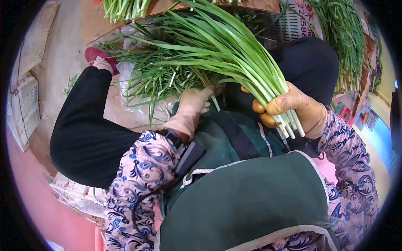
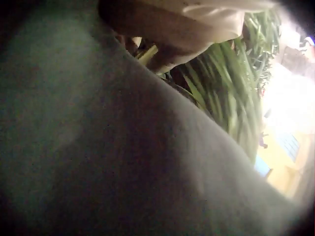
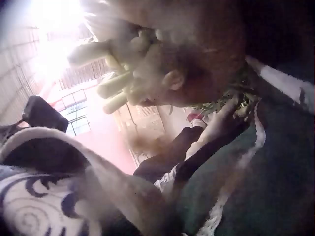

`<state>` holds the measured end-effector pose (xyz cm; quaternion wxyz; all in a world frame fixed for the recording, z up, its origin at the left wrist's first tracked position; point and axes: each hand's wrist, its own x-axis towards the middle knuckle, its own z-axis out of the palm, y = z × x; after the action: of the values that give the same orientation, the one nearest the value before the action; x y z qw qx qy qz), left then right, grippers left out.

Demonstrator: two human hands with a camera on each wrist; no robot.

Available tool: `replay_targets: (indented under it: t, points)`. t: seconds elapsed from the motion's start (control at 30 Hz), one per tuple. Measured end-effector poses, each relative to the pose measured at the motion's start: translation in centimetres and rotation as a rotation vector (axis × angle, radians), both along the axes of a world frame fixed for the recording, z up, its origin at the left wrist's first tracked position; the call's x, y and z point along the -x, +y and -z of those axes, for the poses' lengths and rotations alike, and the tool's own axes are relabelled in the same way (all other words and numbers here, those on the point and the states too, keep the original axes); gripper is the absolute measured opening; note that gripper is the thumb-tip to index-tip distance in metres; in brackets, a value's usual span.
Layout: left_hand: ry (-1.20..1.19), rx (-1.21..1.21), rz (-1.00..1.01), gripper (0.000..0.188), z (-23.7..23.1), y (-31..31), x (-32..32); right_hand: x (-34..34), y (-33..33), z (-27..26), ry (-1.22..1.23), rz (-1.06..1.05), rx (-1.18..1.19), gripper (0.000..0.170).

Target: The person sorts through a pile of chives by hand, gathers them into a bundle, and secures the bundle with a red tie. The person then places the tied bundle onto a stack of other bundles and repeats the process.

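Observation:
In the head view my right hand point(image 1: 295, 106), in a yellowish glove, grips a bunch of long garlic chives point(image 1: 234, 50) near the pale stem ends. Their green leaves fan out up and to the left, and the cut ends stick out below the fingers. The right wrist view shows those stem ends point(image 3: 114, 88) close up. My left hand point(image 1: 188, 109), in a pale glove, pinches a few chive stalks point(image 1: 215, 102) over the lap, beside a loose heap of chive leaves point(image 1: 167, 75). Apron cloth point(image 2: 123, 147) hides most of the left wrist view.
A wooden board point(image 1: 180, 7) at the top bears another chive bunch point(image 1: 125, 9). More chives point(image 1: 341, 37) stand at the right by a white printed crate point(image 1: 293, 21). Clear plastic point(image 1: 130, 90) lies under the heap. The person's bent legs point(image 1: 90, 134) flank the heap.

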<state>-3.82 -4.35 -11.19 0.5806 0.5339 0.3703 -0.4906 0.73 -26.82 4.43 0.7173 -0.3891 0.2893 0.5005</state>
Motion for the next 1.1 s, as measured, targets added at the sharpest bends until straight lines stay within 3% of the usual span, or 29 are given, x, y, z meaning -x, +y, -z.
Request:
replay_targets:
  t: [0.1, 0.13, 0.17, 0.23, 0.27, 0.3, 0.4, 0.5, 0.53, 0.57, 0.6, 0.73, 0.87, 1.0, 1.1]
  points:
    - [-0.048, -0.019, -0.008, 0.029, 1.9, -2.0, 0.0, 0.1, -0.3, 0.2, 0.008, 0.036, -0.042, 0.037]
    - [-0.087, 0.225, -0.193, 0.027, 2.2, -2.1, -0.3, 0.2, -0.5, 0.3, 0.018, 0.057, -0.044, 0.036]
    - [-0.015, 0.260, -0.242, 0.028, 2.3, -2.3, -0.4, 0.0, -0.6, 0.4, 0.030, 0.044, -0.043, 0.036]
    - [0.125, 0.328, -0.343, 0.029, -0.2, -2.6, -1.4, -0.4, -0.4, -0.1, 0.008, 0.016, 0.002, 0.036]
    - [0.025, 0.453, -0.395, 0.028, -2.7, -2.0, -1.5, -0.7, 0.0, -0.3, 0.000, -0.017, 0.045, 0.054]
    - [-0.076, 0.578, -0.444, 0.027, -5.6, -1.4, -1.9, -0.7, 0.1, 0.0, -0.012, -0.009, 0.026, 0.047]
    - [-0.082, 0.769, -0.380, 0.041, -9.0, -0.9, -3.1, -1.0, 1.1, 0.0, -0.030, 0.003, 0.065, 0.033]
    - [-0.118, 0.872, -0.441, 0.050, -10.1, -0.2, -2.9, -1.5, 2.5, -0.4, -0.135, -0.133, 0.103, 0.032]
    - [-0.151, 0.905, -0.477, 0.054, -10.1, -0.3, -2.7, -1.7, 2.9, -0.3, -0.206, -0.264, 0.143, 0.034]
    - [-0.182, 0.937, -0.514, 0.059, -10.2, -0.3, -2.5, -1.8, 3.5, -0.3, -0.390, -0.296, 0.163, 0.035]
    - [-0.176, 0.815, -0.495, 0.064, -10.8, -0.4, -2.6, -2.0, 3.9, -0.2, -0.476, -0.389, 0.153, 0.035]
    - [-0.178, 0.833, -0.595, 0.066, -9.9, -1.0, -2.1, -1.4, 4.2, 1.6, -0.671, -0.734, 0.165, 0.037]
    - [-0.066, 0.806, -0.802, 0.056, -10.0, -0.7, -0.8, -1.2, 4.0, -0.3, -0.443, -0.582, 0.237, 0.037]
    - [0.052, 0.780, -0.957, 0.051, -9.6, -0.4, -1.2, 0.3, 4.7, 0.0, -0.214, -0.179, 0.234, 0.035]
    - [-0.070, 0.706, -0.886, 0.051, -9.1, -0.7, -0.7, 1.9, 5.5, 0.9, -0.345, -0.139, 0.239, 0.035]
